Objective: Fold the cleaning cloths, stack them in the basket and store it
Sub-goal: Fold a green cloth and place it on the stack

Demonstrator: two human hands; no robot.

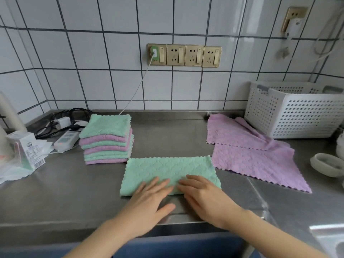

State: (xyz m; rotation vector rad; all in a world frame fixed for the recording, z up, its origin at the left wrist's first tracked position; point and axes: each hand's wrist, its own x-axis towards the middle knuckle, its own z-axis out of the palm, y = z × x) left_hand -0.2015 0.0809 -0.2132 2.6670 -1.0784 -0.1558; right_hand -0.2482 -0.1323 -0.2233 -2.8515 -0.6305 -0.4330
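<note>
Mint-green fleecy cleaning cloth (168, 171), already folded once into a long strip, lies flat on the stainless steel counter (65, 192) right in front of the person. Step in hand looks like smoothing before the 2nd fold. To do it well: press from the centre outwards, get the scalloped edges lined up, then bring one short end over the other so it matches the stack of folded green and lilac cloths (107, 139) at back left.

Left hand (149, 200) and right hand (202, 198) both lie palm-down, fingers spread flat, no grip on anything; fingertips rest on the cloth's near edge, w/ the rest of it stretching away beyond them.

Two unfolded lilac cloths (251, 157) wait to the right, beside the white perforated plastic basket (297, 116).
</note>
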